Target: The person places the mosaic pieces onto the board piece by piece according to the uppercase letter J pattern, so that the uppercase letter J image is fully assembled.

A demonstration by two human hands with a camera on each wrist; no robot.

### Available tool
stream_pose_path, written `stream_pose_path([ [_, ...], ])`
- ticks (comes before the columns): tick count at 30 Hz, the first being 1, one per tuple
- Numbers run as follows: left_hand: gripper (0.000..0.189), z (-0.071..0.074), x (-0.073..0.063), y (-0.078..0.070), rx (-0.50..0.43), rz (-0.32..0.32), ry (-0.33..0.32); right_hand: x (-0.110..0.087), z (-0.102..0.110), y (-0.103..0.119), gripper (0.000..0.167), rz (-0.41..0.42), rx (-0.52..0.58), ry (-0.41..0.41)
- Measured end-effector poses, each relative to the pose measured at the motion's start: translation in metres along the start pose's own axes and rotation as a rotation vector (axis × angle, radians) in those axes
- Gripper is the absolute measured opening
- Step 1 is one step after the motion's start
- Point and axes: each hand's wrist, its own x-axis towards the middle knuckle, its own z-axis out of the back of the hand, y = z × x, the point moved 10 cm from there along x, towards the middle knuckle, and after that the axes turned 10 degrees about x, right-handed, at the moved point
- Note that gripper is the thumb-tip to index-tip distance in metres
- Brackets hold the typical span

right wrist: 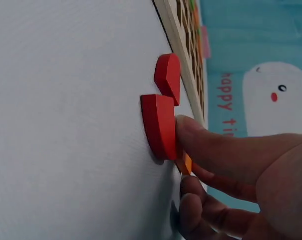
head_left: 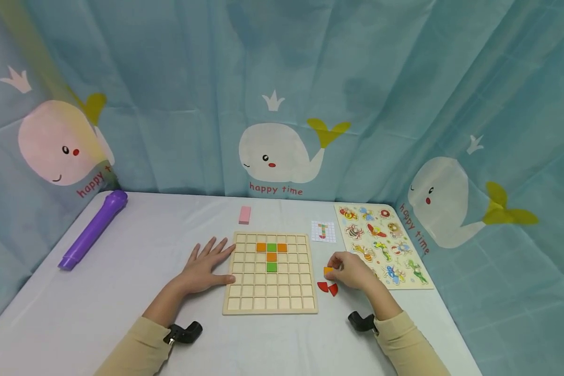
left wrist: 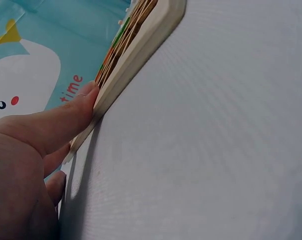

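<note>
A wooden grid board (head_left: pixel 271 291) lies in the middle of the table, with orange and green square tiles (head_left: pixel 272 257) set in a T shape in its upper cells. My left hand (head_left: pixel 206 270) is spread flat, its thumb and fingertips touching the board's left edge. To the right of the board, my right hand (head_left: pixel 353 270) pinches an orange square tile (head_left: pixel 328 271) between thumb and fingers. In the right wrist view that orange tile (right wrist: pixel 187 162) is partly hidden. Two red quarter-round pieces (right wrist: pixel 159 125) lie on the cloth beside the thumb.
Behind the board's right corner lies a small pattern card (head_left: pixel 323 232). A picture puzzle board (head_left: pixel 380 245) is at the right, close to my right hand. A pink block (head_left: pixel 245 215) sits behind the board, and a purple tube (head_left: pixel 94 230) lies far left.
</note>
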Motion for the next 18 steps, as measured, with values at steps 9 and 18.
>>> stream_pose_path([
  [9, 0.095, 0.001, 0.002, -0.001, -0.003, -0.01, 0.001, 0.004, 0.013, 0.022, 0.021, 0.048, 0.105, -0.085],
  [18, 0.095, 0.0, 0.0, -0.001, -0.002, 0.004, 0.009, 0.011, -0.012, 0.069, 0.003, 0.171, 0.117, -0.019],
])
